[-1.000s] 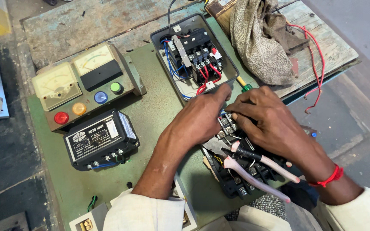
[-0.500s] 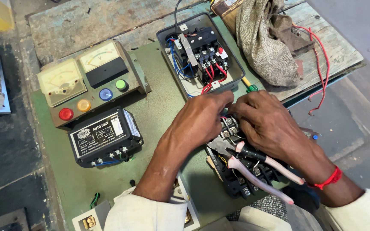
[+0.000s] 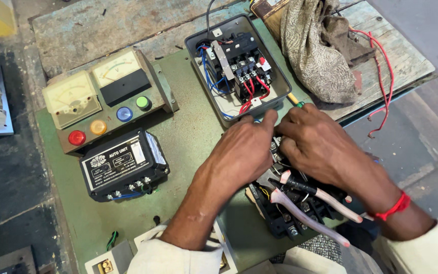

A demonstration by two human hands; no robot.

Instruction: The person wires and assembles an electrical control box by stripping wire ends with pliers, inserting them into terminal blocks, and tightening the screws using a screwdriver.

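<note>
My left hand (image 3: 242, 152) and my right hand (image 3: 315, 142) meet over a black electrical component (image 3: 290, 215) on a green panel (image 3: 188, 137). Fingertips of both hands pinch at small wires and terminals on its top; the exact grip is hidden under the fingers. A pair of pliers with pale pink handles (image 3: 313, 208) lies across the component below my right hand. Just beyond my fingers stands an open grey starter box (image 3: 236, 66) with a black contactor and red and blue wires. A red thread circles my right wrist.
On the panel's left stand a meter box (image 3: 105, 99) with two dials and coloured buttons, and a black auto unit (image 3: 123, 163). A sack cloth (image 3: 316, 48) and loose red wire (image 3: 384, 76) lie on the wooden board behind. A screwdriver tip (image 3: 296, 100) shows beside the box.
The view has shifted slightly, moving the panel to the right in frame. Both hands stay on the black component, with fingers drawn closer together at its top.
</note>
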